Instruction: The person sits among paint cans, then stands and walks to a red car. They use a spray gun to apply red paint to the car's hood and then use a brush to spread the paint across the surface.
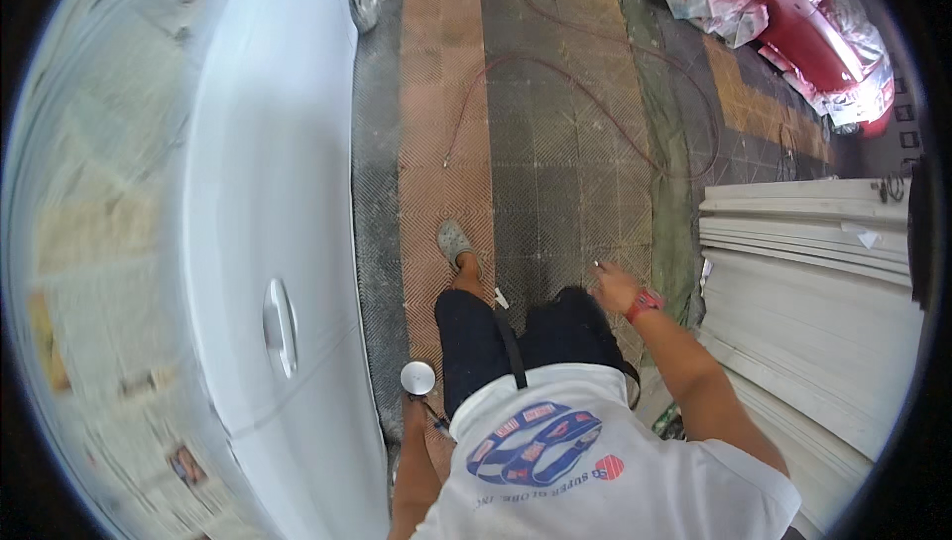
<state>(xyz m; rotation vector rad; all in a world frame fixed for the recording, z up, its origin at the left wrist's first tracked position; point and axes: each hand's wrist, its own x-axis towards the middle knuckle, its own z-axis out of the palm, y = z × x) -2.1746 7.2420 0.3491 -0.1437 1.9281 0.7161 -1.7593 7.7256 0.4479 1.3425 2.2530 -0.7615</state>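
Low on my left side, my left hand (415, 409) is closed beneath a round silver cup lid (417, 377), apparently the top of a paint spray gun; most of the grip is hidden. Close by on its left stands a white car side (278, 183) with a door handle (282, 330). My right hand (617, 290) hangs in front of my right thigh, a red watch (645, 304) on its wrist. Its fingers are loosely bent and apart, with nothing visible in them.
Masking paper (99, 242) covers the white car's upper part. A thin red hose (575, 79) loops over the tiled floor ahead. Far right stands a red car part (793, 9) wrapped in paper. White panels (803, 292) are stacked on my right, beside a green cloth strip (669, 158).
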